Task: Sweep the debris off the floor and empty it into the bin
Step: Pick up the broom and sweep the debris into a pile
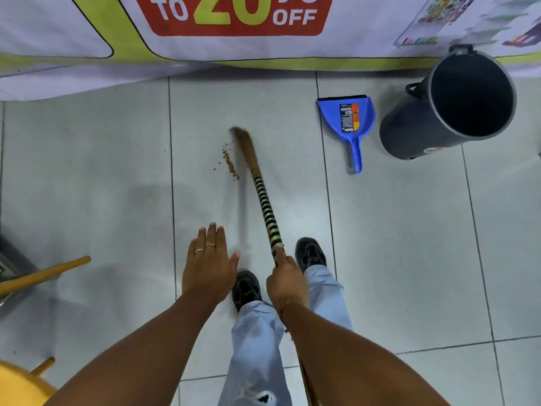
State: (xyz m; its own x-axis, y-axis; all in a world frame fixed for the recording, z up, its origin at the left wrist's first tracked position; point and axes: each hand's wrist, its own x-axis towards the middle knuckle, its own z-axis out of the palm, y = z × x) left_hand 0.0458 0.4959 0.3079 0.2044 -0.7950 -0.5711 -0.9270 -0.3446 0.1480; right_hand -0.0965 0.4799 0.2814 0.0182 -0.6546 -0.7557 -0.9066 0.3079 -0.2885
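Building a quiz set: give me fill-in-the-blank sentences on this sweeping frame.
1. The broom is held in the ____ hand.
2. The dustpan is coloured ____.
3. The debris lies on the ____ side of the broom head.
4. The left hand is ____, holding nothing.

Missing words: right; blue; left; open

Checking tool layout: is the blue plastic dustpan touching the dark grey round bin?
Apart. The head view shows a strip of pale floor tile between the blue plastic dustpan and the dark grey round bin.
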